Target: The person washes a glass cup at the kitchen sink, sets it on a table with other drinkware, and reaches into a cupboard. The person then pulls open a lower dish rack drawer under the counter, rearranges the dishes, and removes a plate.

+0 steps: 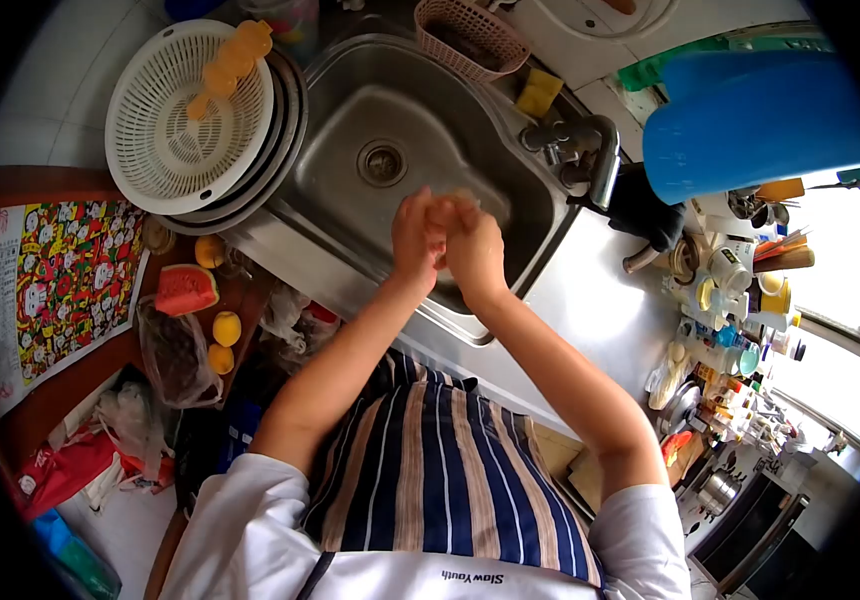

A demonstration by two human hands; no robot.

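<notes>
My left hand [416, 240] and my right hand [474, 250] are pressed together above the steel sink [340, 130]. Fingers on both are curled inward and closed. Something pale and yellowish seems to show at the fingertips, but it is too small and covered to name. Below and beyond them lies the drain [382, 162] in the sink's floor. The faucet [590, 165] stands right of my hands, its spout away from them.
A white colander [125, 130] rests on stacked metal bowls left of the sink. Behind are a pink basket [505, 62] and yellow sponge [539, 92]. A blue container [750, 130] stands right. Watermelon [187, 290] and yellow fruits [227, 328] lie at left.
</notes>
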